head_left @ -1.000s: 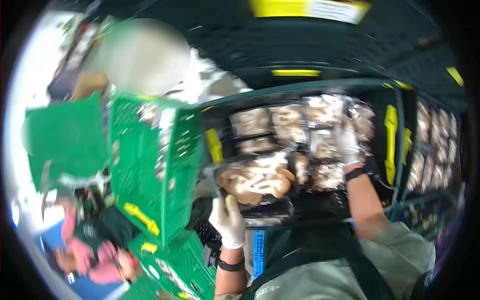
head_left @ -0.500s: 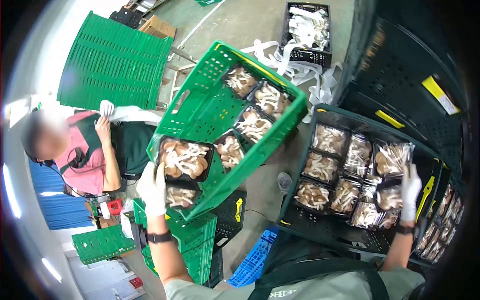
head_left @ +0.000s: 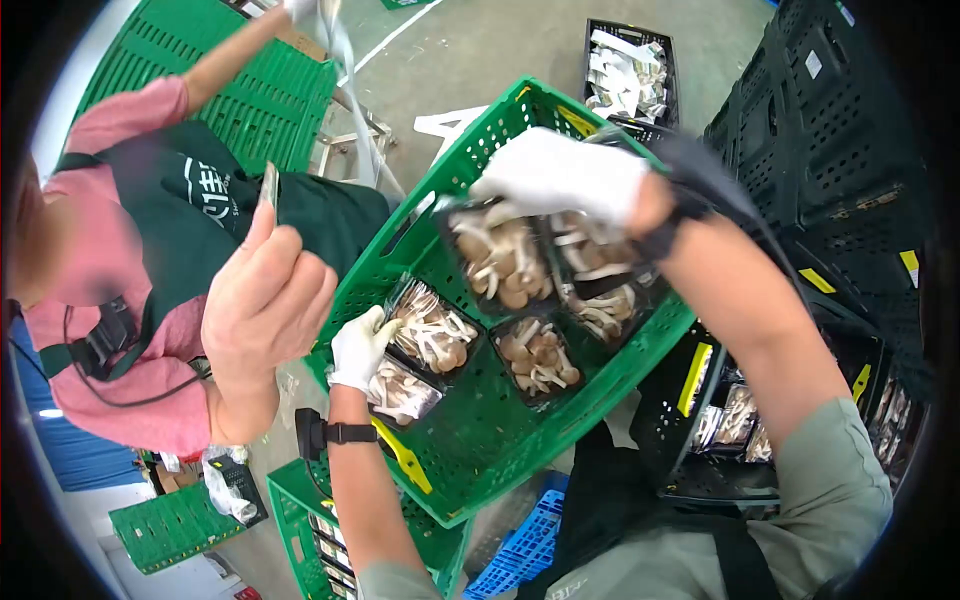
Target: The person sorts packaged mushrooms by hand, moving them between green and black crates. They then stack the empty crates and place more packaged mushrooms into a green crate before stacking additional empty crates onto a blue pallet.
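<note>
My left hand (head_left: 362, 348), in a white glove, has its fingers curled over the left edge of a black mushroom tray (head_left: 435, 333) wrapped in clear film. Another mushroom tray (head_left: 402, 388) lies just below that hand. My right hand (head_left: 565, 175), also gloved and blurred by motion, grips the upper edge of a mushroom tray (head_left: 505, 262) above the green crate (head_left: 490, 470). Beneath my right wrist sit more trays, partly hidden. A separate mushroom tray (head_left: 538, 358) rests in the middle of the crate.
Facing me at left, a co-worker in a dark apron (head_left: 215, 190) raises a bare hand (head_left: 265, 300) close to the green crate, holding a small pointed thing. Black crates (head_left: 810, 130) are stacked at right. A black crate with white strips (head_left: 628, 75) stands on the floor behind.
My right hand has come from the black crate over to the green one with a mushroom tray. My left hand stays at the green crate's left side. The co-worker has come closer, arms raised.
</note>
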Motion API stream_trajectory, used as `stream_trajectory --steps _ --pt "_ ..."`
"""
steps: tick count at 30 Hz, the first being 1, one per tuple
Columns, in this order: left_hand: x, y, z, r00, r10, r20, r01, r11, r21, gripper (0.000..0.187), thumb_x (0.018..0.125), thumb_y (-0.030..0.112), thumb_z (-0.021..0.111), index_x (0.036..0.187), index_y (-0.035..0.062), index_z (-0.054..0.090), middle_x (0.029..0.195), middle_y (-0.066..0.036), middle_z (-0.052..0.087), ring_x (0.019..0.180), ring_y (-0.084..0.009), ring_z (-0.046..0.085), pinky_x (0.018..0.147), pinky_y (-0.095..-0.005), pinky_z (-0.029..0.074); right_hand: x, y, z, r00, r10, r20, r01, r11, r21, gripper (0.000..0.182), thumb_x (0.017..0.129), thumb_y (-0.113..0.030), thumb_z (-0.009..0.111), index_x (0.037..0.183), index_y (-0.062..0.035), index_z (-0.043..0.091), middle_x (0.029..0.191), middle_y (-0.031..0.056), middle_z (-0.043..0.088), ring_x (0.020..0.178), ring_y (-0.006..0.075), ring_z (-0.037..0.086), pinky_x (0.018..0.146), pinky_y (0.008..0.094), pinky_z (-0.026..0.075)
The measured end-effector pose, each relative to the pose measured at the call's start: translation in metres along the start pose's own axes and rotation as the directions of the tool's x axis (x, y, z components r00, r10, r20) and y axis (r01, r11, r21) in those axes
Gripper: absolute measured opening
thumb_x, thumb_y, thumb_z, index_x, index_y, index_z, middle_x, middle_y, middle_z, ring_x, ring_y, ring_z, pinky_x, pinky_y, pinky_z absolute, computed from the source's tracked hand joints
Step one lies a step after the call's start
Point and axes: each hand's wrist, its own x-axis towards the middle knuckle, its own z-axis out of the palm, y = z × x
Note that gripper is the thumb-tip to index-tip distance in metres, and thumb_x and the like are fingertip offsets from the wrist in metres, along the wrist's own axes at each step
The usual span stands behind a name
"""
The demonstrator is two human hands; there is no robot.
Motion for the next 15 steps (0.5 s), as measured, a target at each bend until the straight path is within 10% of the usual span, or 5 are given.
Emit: stream_trajectory --steps 4,6,15 --pt "0.020 -0.058 0.063 0.990 0.078 -0.114 -0.088 0.993 -0.079 0.041 0.085 0.033 0.066 0.113 0.0056 0.053 0.113 -0.018 0.055 0.101 -0.0367 0.054 0.084 -0.0447 0.045 0.085 0.039 0.130 0.996 0.046 0.072 -0.050 0.997 0.055 0.045 0.075 -0.034 0.075 0.112 -0.0114 0.064 0.092 0.0137 0.067 0.085 0.0330 0.066 0.075 0.0416 0.053" --pt "0.018 -0.048 0.079 0.984 -0.026 -0.179 0.041 0.996 0.083 0.056 0.086 0.033 0.064 0.130 0.0059 0.044 0.124 -0.021 0.049 0.110 -0.0408 0.048 0.094 -0.0494 0.041 0.073 0.043 0.149 0.981 0.048 -0.190 -0.057 0.998 -0.040 0.044 0.076 -0.031 0.073 0.113 -0.0086 0.063 0.094 0.0144 0.066 0.087 0.0330 0.066 0.076 0.0427 0.053" --pt "0.044 0.141 0.108 0.789 0.556 -0.263 -0.578 0.816 -0.009 0.062 0.083 0.019 0.064 0.140 0.0134 0.042 0.145 -0.016 0.038 0.135 -0.0376 0.032 0.112 -0.0491 0.024 -0.170 -0.015 -0.024 0.868 0.324 -0.376 -0.237 0.936 0.259 0.035 0.087 -0.029 0.062 0.110 -0.0028 0.061 0.092 0.0139 0.064 0.083 0.0265 0.063 0.075 0.0366 0.049"
